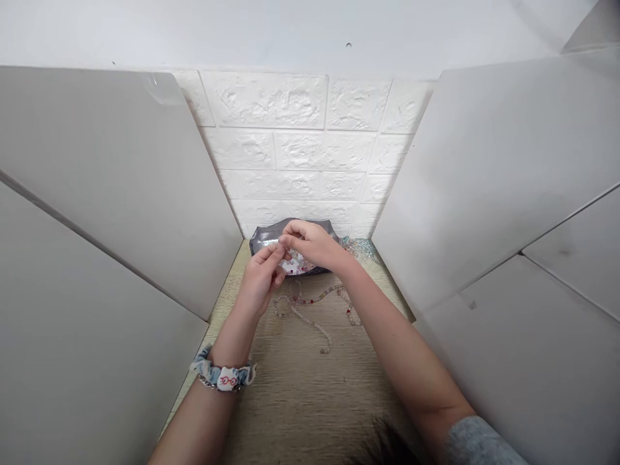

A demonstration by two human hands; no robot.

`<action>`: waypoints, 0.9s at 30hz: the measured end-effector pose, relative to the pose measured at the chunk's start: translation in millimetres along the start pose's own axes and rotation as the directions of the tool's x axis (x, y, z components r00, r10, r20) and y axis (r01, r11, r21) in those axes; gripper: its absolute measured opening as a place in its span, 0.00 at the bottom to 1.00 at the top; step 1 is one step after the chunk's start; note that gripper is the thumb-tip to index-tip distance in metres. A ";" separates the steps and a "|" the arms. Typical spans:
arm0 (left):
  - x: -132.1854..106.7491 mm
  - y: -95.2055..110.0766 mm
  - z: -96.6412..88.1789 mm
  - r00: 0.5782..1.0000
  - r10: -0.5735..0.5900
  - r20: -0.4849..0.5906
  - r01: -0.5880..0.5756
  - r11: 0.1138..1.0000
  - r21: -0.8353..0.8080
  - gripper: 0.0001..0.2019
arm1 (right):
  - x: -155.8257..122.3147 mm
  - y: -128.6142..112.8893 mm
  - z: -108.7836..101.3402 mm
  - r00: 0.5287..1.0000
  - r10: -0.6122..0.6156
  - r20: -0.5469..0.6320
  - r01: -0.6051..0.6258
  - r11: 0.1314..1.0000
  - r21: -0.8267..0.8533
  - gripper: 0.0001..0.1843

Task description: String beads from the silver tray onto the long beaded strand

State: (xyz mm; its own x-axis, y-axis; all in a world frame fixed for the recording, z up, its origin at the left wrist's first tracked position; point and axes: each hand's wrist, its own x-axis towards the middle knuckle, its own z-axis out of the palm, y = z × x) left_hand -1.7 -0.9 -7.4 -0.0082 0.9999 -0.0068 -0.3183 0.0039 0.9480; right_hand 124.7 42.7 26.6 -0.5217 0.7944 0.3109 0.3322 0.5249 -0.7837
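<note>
Beaded strands (310, 310) lie loose on the wooden counter (300, 394) just below both hands. Left hand (261, 278) and right hand (310, 244) pinch something tiny between fingertips, touching, over a grey pouch (271, 236) behind them.

There were two hands, a left hand (261, 278) and a right hand (310, 244), at 12 o'clock on one wooden table (300, 400). One grey tray (271, 236) sat there. One bead string (310, 316) lay below. One scrunchie (223, 374) was at 7 o'clock. Two white boards (106, 194) stood at 9 and 3 o'clock.
</note>
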 end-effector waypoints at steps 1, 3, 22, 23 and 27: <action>0.3 -0.6 -0.3 1.000 -0.011 0.011 0.011 1.000 0.002 0.12 | 1.6 3.4 1.4 1.000 0.012 -0.011 -0.012 1.000 -0.016 0.14; 1.0 -1.6 -0.5 0.999 -0.045 0.019 0.045 0.999 -0.003 0.11 | 5.2 13.6 5.4 0.998 0.036 -0.050 -0.041 0.995 -0.094 0.18; 1.9 -6.5 1.2 0.992 -0.100 -0.075 0.101 0.995 0.008 0.08 | 12.3 62.6 38.2 0.943 0.316 0.107 -0.148 0.683 -0.715 0.14; 1.9 -6.6 1.3 0.992 -0.100 -0.071 0.101 0.995 0.011 0.08 | 12.5 64.0 40.0 0.942 0.319 0.107 -0.150 0.682 -0.716 0.14; 2.2 -7.1 1.6 0.993 -0.102 -0.066 0.104 0.994 0.029 0.07 | 11.9 66.9 45.0 0.938 0.332 0.095 -0.165 0.673 -0.721 0.15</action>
State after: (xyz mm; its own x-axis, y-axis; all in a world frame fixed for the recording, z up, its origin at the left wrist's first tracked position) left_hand 2.0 1.3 -13.6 -0.0381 0.9916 -0.1239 -0.2897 0.1077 0.9510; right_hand 105.3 73.5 -46.3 -0.4535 0.8910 -0.0195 0.8766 0.4419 -0.1906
